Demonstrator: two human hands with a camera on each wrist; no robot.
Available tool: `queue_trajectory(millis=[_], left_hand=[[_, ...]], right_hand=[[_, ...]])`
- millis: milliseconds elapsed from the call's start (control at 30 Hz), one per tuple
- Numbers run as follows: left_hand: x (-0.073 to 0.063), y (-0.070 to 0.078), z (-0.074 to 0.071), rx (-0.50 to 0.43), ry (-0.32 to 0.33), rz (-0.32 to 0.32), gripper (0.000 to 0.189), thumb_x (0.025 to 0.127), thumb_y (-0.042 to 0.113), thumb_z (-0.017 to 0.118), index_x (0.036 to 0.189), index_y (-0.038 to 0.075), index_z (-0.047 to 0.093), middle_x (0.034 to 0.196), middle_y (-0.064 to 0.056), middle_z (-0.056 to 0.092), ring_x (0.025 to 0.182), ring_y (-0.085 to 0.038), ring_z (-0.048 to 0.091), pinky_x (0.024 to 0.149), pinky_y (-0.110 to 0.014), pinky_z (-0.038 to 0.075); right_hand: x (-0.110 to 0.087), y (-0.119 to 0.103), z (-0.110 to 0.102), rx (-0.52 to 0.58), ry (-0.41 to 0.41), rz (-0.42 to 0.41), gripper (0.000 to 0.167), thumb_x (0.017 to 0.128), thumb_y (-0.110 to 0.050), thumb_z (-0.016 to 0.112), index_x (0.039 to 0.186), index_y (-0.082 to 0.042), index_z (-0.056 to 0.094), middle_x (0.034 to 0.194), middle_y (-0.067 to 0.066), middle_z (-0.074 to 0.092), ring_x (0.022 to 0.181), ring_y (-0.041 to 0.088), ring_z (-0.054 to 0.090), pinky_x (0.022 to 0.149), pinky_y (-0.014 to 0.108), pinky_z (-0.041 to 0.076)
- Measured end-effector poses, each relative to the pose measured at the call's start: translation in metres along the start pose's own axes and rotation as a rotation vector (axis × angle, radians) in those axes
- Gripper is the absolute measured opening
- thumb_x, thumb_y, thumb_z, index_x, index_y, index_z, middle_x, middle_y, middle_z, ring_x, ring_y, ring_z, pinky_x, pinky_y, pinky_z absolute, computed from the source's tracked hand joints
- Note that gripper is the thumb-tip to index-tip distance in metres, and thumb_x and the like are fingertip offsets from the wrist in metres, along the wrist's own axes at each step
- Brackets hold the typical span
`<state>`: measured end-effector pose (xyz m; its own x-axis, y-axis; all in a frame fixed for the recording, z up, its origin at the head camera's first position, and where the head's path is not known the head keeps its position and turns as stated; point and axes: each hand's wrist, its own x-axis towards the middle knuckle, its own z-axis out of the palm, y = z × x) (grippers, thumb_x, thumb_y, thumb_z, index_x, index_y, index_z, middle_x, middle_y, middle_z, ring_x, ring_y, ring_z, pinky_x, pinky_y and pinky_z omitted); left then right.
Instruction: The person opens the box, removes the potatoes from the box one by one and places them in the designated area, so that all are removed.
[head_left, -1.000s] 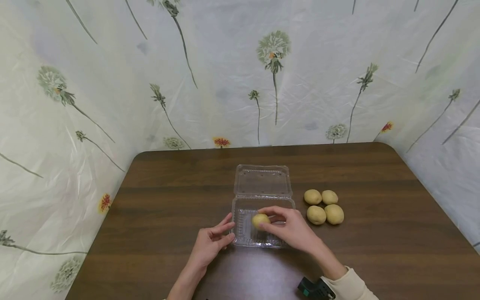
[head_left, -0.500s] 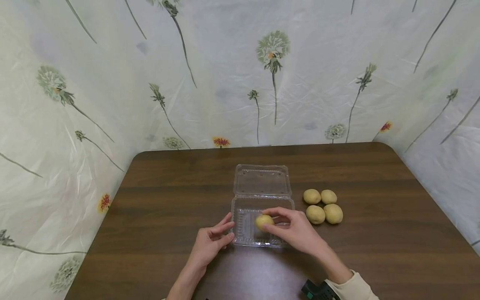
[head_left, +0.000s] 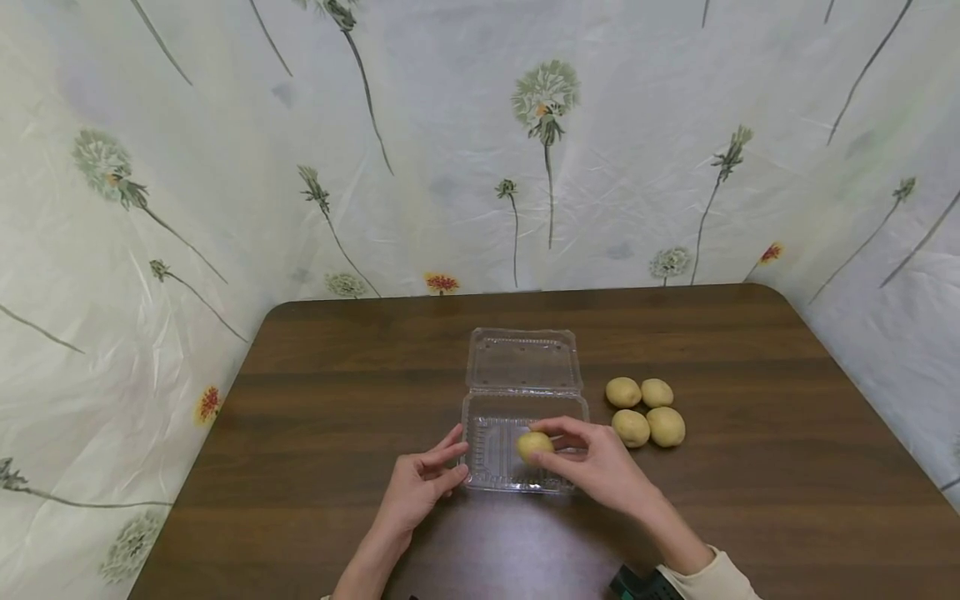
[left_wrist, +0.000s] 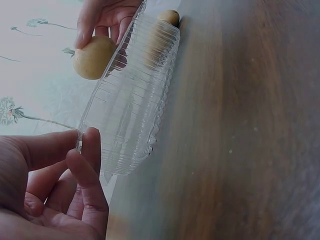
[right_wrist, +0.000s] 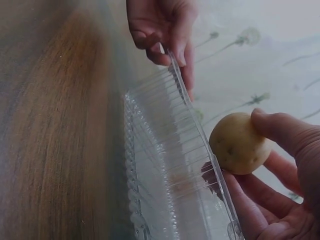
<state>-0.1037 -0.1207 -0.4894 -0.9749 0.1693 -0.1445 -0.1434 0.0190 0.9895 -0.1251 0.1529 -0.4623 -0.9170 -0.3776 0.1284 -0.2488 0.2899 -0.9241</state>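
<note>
A clear plastic clamshell container (head_left: 487, 446) lies on the table with its lid (head_left: 523, 360) folded back, away from me. My left hand (head_left: 423, 487) pinches its left rim between thumb and fingers; the left wrist view shows the fingertips (left_wrist: 91, 142) on either side of the edge. Over the tray, my right hand (head_left: 600, 462) grips a small round potato (head_left: 531, 446) between thumb and fingertips. In the right wrist view that potato (right_wrist: 237, 142) shows above the container's rim, with small dark eyes in its skin.
Several potatoes (head_left: 631, 428) sit in a cluster on the brown wooden table (head_left: 345, 375), right of the container. A dark device (head_left: 645, 583) is at the right sleeve. Flower-patterned sheeting (head_left: 450, 167) surrounds the table's back and sides.
My right hand has moved slightly to the right over the container, carrying the potato with it. My left hand stays at the container's left rim.
</note>
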Motion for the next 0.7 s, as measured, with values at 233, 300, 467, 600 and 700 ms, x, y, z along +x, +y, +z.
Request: queue_trajectory(millis=[233,300,467,600,700], left_hand=[[-0.001,-0.001,0.000,0.006,0.001,0.000,0.035,0.089,0.006,0.071,0.123,-0.002,0.066,0.143,-0.002,0.051,0.098,-0.015,0.060,0.063,-0.020,0.046],[-0.001,-0.001,0.000,0.002,0.001,-0.002,0.035,0.089,0.005,0.071,0.123,-0.002,0.066,0.143,-0.002,0.051,0.095,-0.015,0.060,0.063,-0.020,0.046],[0.000,-0.002,-0.001,-0.002,-0.003,-0.003,0.035,0.089,0.005,0.071,0.123,-0.002,0.066,0.142,-0.002,0.052,0.095,-0.014,0.061,0.063,-0.020,0.046],[0.001,-0.003,-0.001,-0.003,-0.003,0.000,0.035,0.088,0.004,0.071,0.122,-0.002,0.066,0.142,-0.002,0.052,0.097,-0.015,0.061,0.063,-0.019,0.046],[0.000,-0.002,-0.001,-0.006,-0.002,0.004,0.035,0.088,0.004,0.071,0.122,-0.003,0.066,0.142,-0.002,0.052,0.097,-0.016,0.061,0.063,-0.019,0.046]], right_hand=[[-0.004,0.002,0.001,0.055,0.016,-0.010,0.038,0.085,-0.025,0.077,0.117,-0.006,0.067,0.109,0.004,0.070,0.098,0.022,0.067,0.081,0.031,0.054],[-0.005,0.002,0.001,0.066,0.021,-0.004,0.038,0.085,-0.024,0.078,0.117,-0.007,0.067,0.108,0.003,0.070,0.097,0.023,0.067,0.081,0.031,0.054],[-0.008,0.003,0.000,0.073,0.036,0.000,0.038,0.085,-0.024,0.077,0.118,-0.007,0.067,0.107,0.001,0.070,0.096,0.022,0.067,0.080,0.033,0.055],[-0.010,0.004,0.000,0.067,0.047,-0.013,0.036,0.085,-0.023,0.077,0.117,-0.010,0.068,0.107,0.000,0.070,0.096,0.022,0.067,0.080,0.035,0.055],[-0.011,0.005,0.000,0.076,0.054,-0.023,0.036,0.085,-0.022,0.077,0.118,-0.009,0.068,0.109,0.000,0.070,0.096,0.024,0.067,0.080,0.034,0.054]])
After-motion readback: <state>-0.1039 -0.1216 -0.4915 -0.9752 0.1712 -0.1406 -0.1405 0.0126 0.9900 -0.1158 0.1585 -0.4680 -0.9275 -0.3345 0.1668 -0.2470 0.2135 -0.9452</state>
